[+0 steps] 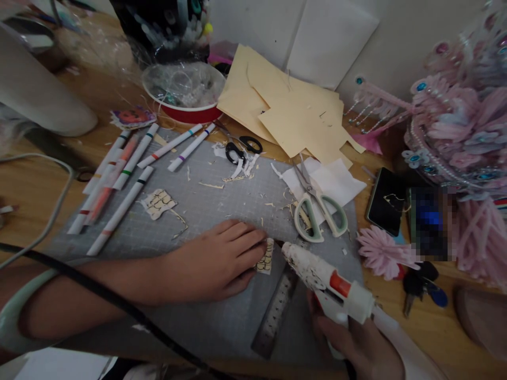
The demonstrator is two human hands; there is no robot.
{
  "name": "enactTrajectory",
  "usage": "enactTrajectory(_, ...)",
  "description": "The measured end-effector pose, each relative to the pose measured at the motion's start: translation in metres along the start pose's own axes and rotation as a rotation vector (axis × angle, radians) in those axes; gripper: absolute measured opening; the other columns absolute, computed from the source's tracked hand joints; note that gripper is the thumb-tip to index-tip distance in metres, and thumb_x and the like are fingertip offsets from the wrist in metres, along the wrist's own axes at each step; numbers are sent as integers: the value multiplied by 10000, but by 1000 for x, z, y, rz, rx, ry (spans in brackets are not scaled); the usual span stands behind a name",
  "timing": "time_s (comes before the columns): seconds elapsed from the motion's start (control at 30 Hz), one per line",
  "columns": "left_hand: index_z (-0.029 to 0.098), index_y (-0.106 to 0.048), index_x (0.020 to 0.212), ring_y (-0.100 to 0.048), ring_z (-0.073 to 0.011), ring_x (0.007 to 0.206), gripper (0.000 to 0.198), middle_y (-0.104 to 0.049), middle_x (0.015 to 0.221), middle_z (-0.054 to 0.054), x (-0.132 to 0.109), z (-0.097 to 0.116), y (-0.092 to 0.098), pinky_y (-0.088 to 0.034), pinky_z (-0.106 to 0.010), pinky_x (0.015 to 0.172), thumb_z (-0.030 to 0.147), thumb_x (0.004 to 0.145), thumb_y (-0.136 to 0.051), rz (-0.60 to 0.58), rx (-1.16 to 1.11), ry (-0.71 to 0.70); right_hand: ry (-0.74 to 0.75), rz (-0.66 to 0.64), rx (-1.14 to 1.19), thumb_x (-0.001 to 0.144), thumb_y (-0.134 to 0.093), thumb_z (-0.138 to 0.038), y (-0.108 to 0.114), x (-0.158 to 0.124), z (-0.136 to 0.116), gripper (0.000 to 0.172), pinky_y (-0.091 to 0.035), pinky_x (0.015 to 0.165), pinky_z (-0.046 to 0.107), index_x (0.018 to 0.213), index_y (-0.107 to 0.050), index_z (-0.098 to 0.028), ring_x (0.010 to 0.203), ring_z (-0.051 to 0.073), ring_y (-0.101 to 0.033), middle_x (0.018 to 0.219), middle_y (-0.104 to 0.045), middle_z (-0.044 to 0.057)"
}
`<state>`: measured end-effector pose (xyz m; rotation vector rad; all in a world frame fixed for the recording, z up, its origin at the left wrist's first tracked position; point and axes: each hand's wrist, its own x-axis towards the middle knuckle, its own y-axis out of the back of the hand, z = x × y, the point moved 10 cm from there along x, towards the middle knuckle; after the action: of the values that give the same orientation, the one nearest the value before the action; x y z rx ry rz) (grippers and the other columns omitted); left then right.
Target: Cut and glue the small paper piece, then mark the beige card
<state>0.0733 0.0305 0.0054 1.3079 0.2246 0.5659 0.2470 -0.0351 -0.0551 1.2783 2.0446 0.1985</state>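
My left hand [227, 258] lies low over the grey cutting mat [190, 327], its fingers closed at the edge of a small cream paper cutout [265, 258] with a black scale-like pattern. Part of that cutout is hidden under the fingertips. In my right hand [356, 338] is a white hot glue gun [325, 279] with an orange-red part, gripped by its handle. Its nozzle points left, just beside the cutout. Beneath the nozzle a metal ruler [273, 316] lies slanted on the mat. Another patterned cutout [159, 203] rests farther left.
Green-handled scissors [312, 206], black-handled scissors [241, 149] and paper scraps lie behind my hands. Several markers [122, 211] are at the left. Cream paper sheets [293, 116] and a red-rimmed bowl [190, 113] stand behind. A black cable [119, 303] crosses my left forearm. Phone [384, 200] and keys [422, 287] sit right.
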Motion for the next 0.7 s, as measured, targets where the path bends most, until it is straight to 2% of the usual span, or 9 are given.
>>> enactTrajectory(0.13, 136, -522, 1094, -463, -232, 1027, 304, -541, 1146, -79, 0, 0, -1, -355, -369, 899, 276, 831, -464, -7, -2, 3, 58, 16, 35, 780, -544, -337, -8, 5, -13, 326, -455, 919, 301, 1087, -542, -229, 1023, 214, -580, 997, -655, 59)
enactTrajectory(0.2, 138, -523, 1092, -462, -230, 1031, 298, -540, 1147, -79, 0, 0, 0, -354, -369, 901, 274, 835, -458, -5, -9, 2, 82, 25, 62, 789, -512, -366, -13, 7, -17, 341, -490, 868, 298, 1097, -528, -222, 973, 212, -605, 979, -656, 68)
enactTrajectory(0.33, 134, -519, 1103, -459, -238, 1037, 303, -538, 1153, -85, 0, 0, 0, -360, -381, 897, 266, 840, -448, -9, -5, 2, 84, 58, 67, 815, -450, -428, -14, 6, -16, 340, -501, 835, 290, 1074, -532, -223, 924, 200, -617, 903, -661, 69)
enactTrajectory(0.43, 135, -521, 1104, -456, -238, 1039, 305, -540, 1154, -86, 0, -1, -1, -361, -382, 902, 266, 837, -454, -15, -2, 5, 77, 13, 79, 825, -404, -486, -15, 5, -14, 398, -524, 768, 269, 1089, -540, -220, 847, 184, -633, 871, -663, 64)
enactTrajectory(0.5, 138, -526, 1097, -461, -236, 1031, 297, -544, 1148, -89, 0, -1, 0, -364, -380, 897, 269, 842, -446, -9, -2, 7, 68, -11, 65, 830, -381, -505, -15, 5, -11, 411, -522, 771, 272, 1075, -565, -230, 876, 184, -626, 900, -665, 61)
enactTrajectory(0.7, 131, -533, 1077, -464, -240, 1031, 289, -545, 1153, -85, 0, 0, 0, -362, -380, 893, 260, 829, -462, 7, -4, 4, 143, 119, -31, 811, -456, -450, -4, 4, -16, 339, -506, 828, 284, 1038, -572, -227, 937, 217, -610, 944, -659, 76)
